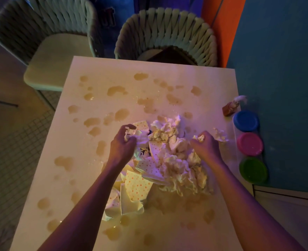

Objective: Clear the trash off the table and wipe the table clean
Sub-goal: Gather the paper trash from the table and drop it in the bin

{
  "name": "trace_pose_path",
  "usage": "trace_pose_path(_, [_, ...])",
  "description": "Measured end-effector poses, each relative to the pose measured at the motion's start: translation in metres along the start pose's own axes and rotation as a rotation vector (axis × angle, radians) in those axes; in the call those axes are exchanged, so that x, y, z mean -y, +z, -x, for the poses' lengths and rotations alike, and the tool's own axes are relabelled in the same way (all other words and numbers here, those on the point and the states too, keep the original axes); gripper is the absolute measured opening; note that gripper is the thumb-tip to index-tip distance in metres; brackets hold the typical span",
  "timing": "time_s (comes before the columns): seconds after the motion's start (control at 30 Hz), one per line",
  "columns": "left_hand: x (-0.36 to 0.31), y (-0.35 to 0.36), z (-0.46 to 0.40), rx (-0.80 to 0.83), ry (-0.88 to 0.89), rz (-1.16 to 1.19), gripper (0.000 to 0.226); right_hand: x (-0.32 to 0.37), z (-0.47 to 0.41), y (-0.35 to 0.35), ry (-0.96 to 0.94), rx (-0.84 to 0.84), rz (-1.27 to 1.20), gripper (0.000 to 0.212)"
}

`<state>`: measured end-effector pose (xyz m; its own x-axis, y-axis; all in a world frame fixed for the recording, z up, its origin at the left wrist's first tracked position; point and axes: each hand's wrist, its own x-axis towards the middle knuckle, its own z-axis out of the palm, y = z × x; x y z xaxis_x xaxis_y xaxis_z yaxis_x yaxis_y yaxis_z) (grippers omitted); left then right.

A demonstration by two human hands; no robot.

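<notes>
Paper trash [167,160] heaped mid-table [213,78], far edge open.

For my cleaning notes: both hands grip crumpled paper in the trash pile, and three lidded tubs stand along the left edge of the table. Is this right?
Not quite. In the head view the three tubs stand along the right edge of the table, not the left. Both the left hand and right hand do grip crumpled paper.

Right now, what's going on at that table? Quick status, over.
Left hand and right hand both gripping crumpled paper trash. Pile on table, brown spills unwiped. Three lidded tubs along right edge.
</notes>
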<state>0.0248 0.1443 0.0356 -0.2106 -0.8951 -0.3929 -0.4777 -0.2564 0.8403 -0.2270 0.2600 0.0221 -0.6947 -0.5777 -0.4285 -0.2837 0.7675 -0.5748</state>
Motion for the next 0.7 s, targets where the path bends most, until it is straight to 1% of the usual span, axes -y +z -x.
trace_pose_path(0.1, [0.005, -0.004, 0.0, -0.021, -0.039, -0.012, 0.033, 0.014, 0.003, -0.005, -0.091, -0.032, 0.018, 0.014])
trace_pose_path(0.17, [0.003, -0.004, -0.001, -0.06, -0.114, -0.004, 0.03, 0.026, 0.003, -0.007, -0.145, -0.024, 0.034, 0.02])
trace_pose_path(0.2, [0.002, -0.006, -0.001, -0.085, -0.142, 0.006, 0.033, 0.033, 0.003, -0.006, -0.165, -0.01, 0.049, 0.023])
trace_pose_path(0.27, [0.002, -0.006, -0.004, -0.103, -0.112, -0.047, 0.041, 0.046, 0.002, -0.002, -0.182, 0.006, 0.104, 0.023])
trace_pose_path(0.37, [0.003, -0.006, -0.009, -0.049, -0.052, -0.231, 0.043, 0.064, 0.001, 0.009, -0.234, 0.005, 0.21, 0.029])
trace_pose_path(0.47, [0.003, -0.004, -0.01, -0.003, -0.035, -0.324, 0.023, 0.079, -0.002, 0.024, -0.323, 0.013, 0.318, 0.029])
trace_pose_path(0.53, [0.002, -0.002, -0.01, 0.01, -0.01, -0.392, 0.017, 0.086, -0.005, 0.037, -0.382, 0.043, 0.373, 0.027])
trace_pose_path(0.6, [0.001, 0.002, -0.01, 0.049, 0.017, -0.444, 0.019, 0.092, -0.007, 0.047, -0.396, 0.087, 0.425, 0.031])
trace_pose_path(0.7, [0.002, 0.011, -0.011, 0.145, 0.072, -0.516, 0.031, 0.092, -0.013, 0.059, -0.379, 0.168, 0.513, 0.05])
